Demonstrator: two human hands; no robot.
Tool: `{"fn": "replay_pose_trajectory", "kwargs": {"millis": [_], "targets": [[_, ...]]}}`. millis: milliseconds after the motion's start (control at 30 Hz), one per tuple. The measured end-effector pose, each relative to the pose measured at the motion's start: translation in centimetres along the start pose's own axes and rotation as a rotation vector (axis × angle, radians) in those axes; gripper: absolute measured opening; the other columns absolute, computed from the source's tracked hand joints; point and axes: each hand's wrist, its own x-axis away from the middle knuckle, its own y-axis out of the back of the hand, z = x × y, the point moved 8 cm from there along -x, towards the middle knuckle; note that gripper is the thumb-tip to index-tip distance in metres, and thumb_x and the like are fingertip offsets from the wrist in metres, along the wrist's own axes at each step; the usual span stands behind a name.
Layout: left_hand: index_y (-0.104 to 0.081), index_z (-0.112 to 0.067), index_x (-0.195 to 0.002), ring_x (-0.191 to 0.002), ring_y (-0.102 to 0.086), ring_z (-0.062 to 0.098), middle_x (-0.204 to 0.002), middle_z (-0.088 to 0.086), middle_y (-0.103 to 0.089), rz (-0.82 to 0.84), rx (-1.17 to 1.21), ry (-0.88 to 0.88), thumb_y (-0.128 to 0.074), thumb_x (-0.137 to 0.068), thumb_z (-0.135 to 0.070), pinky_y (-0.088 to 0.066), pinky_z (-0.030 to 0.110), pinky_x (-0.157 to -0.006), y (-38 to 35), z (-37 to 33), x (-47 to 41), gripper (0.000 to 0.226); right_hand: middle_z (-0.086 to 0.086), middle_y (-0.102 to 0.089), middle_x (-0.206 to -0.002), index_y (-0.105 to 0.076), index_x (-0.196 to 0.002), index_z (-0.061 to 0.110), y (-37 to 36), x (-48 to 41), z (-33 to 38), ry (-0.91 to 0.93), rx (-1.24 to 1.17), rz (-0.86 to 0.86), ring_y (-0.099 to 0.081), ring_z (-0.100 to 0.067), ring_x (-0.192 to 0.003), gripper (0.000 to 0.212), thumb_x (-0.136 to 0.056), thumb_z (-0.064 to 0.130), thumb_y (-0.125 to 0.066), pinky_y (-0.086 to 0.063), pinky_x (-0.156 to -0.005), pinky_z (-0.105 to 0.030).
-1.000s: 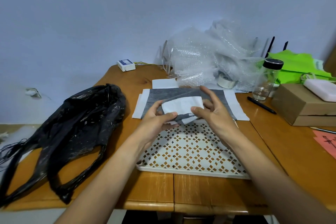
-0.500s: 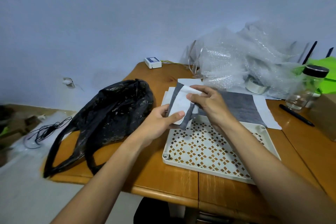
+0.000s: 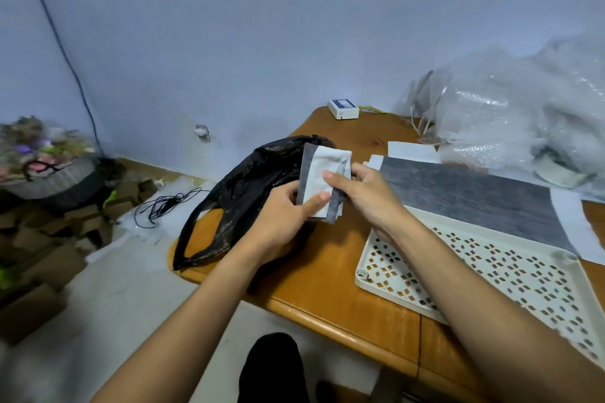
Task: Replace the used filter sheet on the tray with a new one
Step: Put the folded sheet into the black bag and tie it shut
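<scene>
Wooden table (image 3: pixel 330 278): rounded left corner, black bag (image 3: pixel 248 186) spread to its rim, open floor beyond. Folded used filter sheet (image 3: pixel 322 177), grey and white, is held above the bag's near side, pinched between left hand (image 3: pixel 281 222) and right hand (image 3: pixel 366 196). Perforated white tray (image 3: pixel 510 271) lies bare at right, new filter sheet (image 3: pixel 474 199) flat just behind it.

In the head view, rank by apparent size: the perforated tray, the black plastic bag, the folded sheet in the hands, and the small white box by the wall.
1. perforated tray, cut off by the frame
2. black plastic bag, close to the tray
3. folded sheet
4. small white box, farthest away
</scene>
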Motion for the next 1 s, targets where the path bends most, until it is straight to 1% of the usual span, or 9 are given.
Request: {"fn": "replay_pose_trajectory", "kwargs": {"millis": [167, 267, 367, 433, 500, 567, 700, 833, 1000], "targets": [[-0.074, -0.029, -0.106, -0.089, -0.071, 0.004, -0.098, -0.011, -0.076, -0.048, -0.389, -0.028, -0.059, -0.096, -0.055, -0.055, 0.026, -0.079, 4.8, 0.1, 1.1, 0.032, 0.006, -0.078, -0.096, -0.072, -0.109, 0.016, -2.3, -0.5, 0.1, 0.042, 0.021, 0.042, -0.074, -0.003, -0.084, 0.014, -0.095, 0.018, -0.068, -0.054, -0.067, -0.014], [-0.072, -0.027, -0.115, -0.105, -0.066, 0.011, -0.111, -0.008, -0.073, -0.167, -0.855, -0.160, -0.051, -0.104, -0.034, -0.054, 0.036, -0.090, 8.7, -0.3, 1.4, 0.025, 0.006, -0.077, -0.104, -0.071, -0.113, 0.015, -2.6, -0.9, -0.1, 0.066, 0.070, 0.035, -0.073, -0.004, -0.091, 0.018, -0.096, 0.017, -0.066, -0.056, -0.073, -0.017], [-0.067, -0.027, -0.125, -0.114, -0.061, 0.023, -0.124, 0.000, -0.066, -0.135, -1.221, -0.194, -0.052, -0.098, -0.020, -0.053, 0.042, -0.092, 10.8, 1.0, 1.5, 0.032, 0.006, -0.076, -0.101, -0.072, -0.107, 0.017, -2.2, -1.5, -0.5, 0.082, 0.112, 0.001, -0.072, -0.005, -0.089, 0.012, -0.096, 0.016, -0.066, -0.056, -0.075, -0.022], [-0.061, -0.029, -0.129, -0.110, -0.061, 0.023, -0.120, -0.001, -0.062, -0.163, -1.254, -0.136, -0.058, -0.095, -0.039, -0.055, 0.041, -0.087, 12.1, 1.9, 1.8, 0.035, 0.004, -0.076, -0.100, -0.072, -0.107, 0.016, -1.7, -1.8, -0.7, 0.085, 0.119, -0.031, -0.072, -0.007, -0.089, 0.012, -0.096, 0.016, -0.066, -0.056, -0.073, -0.023], [-0.056, -0.027, -0.129, -0.105, -0.061, 0.020, -0.116, -0.002, -0.060, -0.166, -1.284, -0.032, -0.062, -0.086, -0.063, -0.055, 0.036, -0.081, 12.8, 2.9, 1.7, 0.057, -0.001, -0.076, -0.104, -0.071, -0.111, 0.013, -0.7, -2.1, -0.8, 0.075, 0.124, -0.073, -0.072, -0.015, -0.094, 0.017, -0.096, 0.017, -0.066, -0.059, -0.080, -0.032], [-0.056, -0.023, -0.120, -0.098, -0.061, 0.020, -0.111, -0.001, -0.062, -0.120, -1.373, 0.094, -0.065, -0.081, -0.069, -0.054, 0.034, -0.077, 13.0, 3.9, 1.6, 0.061, -0.002, -0.076, -0.107, -0.071, -0.115, 0.014, 0.2, -2.3, -1.0, 0.063, 0.147, -0.099, -0.072, -0.019, -0.098, 0.020, -0.096, 0.020, -0.066, -0.058, -0.085, -0.038], [-0.055, -0.018, -0.086, -0.085, -0.065, 0.028, -0.089, 0.004, -0.063, -0.112, -1.496, 0.150, -0.062, -0.090, -0.044, -0.051, 0.035, -0.065, 13.2, 4.5, 1.2, 0.027, -0.003, -0.075, -0.110, -0.070, -0.116, 0.014, 1.9, -2.2, -1.4, 0.043, 0.172, -0.134, -0.071, -0.020, -0.100, 0.022, -0.097, 0.023, -0.066, -0.058, -0.086, -0.040], [-0.059, -0.014, -0.095, -0.085, -0.064, 0.032, -0.090, 0.009, -0.065, -0.119, -1.423, 0.109, -0.055, -0.094, -0.030, -0.047, 0.035, -0.064, 12.9, 4.1, 0.1, 0.017, 0.003, -0.075, -0.104, -0.070, -0.112, 0.018, 3.2, -1.5, -1.8, 0.033, 0.186, -0.140, -0.072, -0.012, -0.092, 0.017, -0.098, 0.024, -0.064, -0.056, -0.071, -0.025], [-0.061, -0.010, -0.093, -0.078, -0.064, 0.030, -0.081, 0.009, -0.066, -0.119, -1.008, 0.009, -0.053, -0.101, -0.032, -0.049, 0.038, -0.065, 10.9, 1.3, -1.5, 0.025, 0.005, -0.076, -0.103, -0.071, -0.110, 0.022, 4.2, -1.1, -2.2, 0.013, 0.188, -0.165, -0.073, -0.014, -0.093, 0.015, -0.097, 0.028, -0.065, -0.058, -0.076, -0.031]]}}
